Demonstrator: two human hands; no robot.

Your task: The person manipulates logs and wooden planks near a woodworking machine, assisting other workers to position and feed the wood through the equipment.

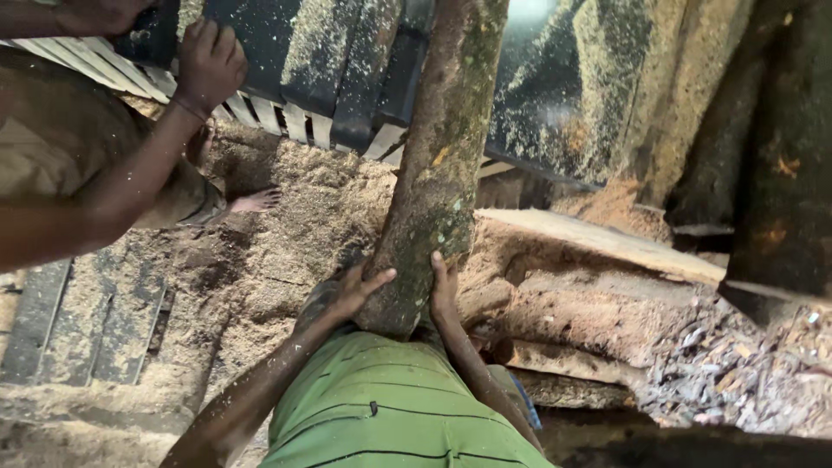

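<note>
Log [438, 165], rough bark with mossy patches, runs from our chest up toward the dark slatted machine bed [347, 78] at the top edge. We hold its near end: left hand [347, 295] pressed flat on its left side, fingers spread, right hand [444, 290] curled round its right side, both grips on the log. Sawdust floor [260, 260] lies below. A co-worker's hand [208, 65] grips the bed's slats at top left. No containers we can make out.
</note>
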